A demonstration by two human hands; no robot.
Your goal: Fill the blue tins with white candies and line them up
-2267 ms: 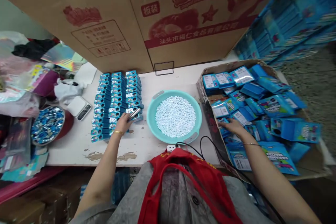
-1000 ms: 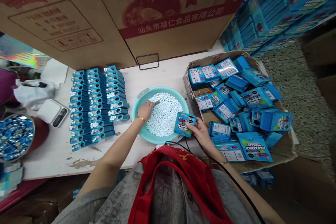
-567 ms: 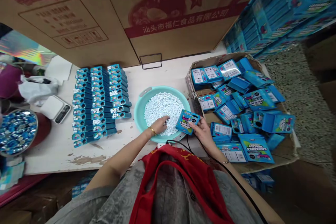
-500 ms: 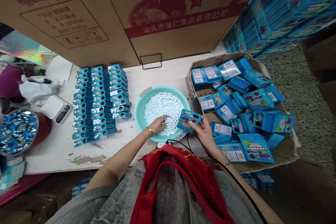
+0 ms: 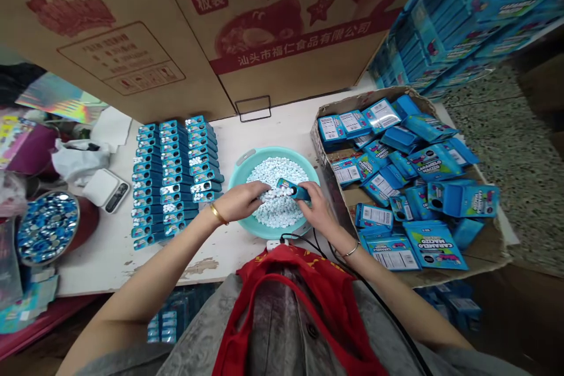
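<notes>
A turquoise basin heaped with small white candies stands in front of me. Over its right side, my right hand grips a small blue candy box, tipped so that its top with a round hole faces left. White pieces show at that hole. My left hand, closed in a pinch, is over the basin's left part, its fingertips just left of the box and around a few white candies, mostly hidden by the fingers.
Rows of upright blue boxes stand on the left of the table. To the right, a cardboard carton holds many loose blue boxes. A white scale and a pot of wrapped sweets are far left; a large carton stands behind.
My left hand has risen out of the candies and shifted left. My right hand has brought the box left over the basin and turned its holed top toward my left fingers.
</notes>
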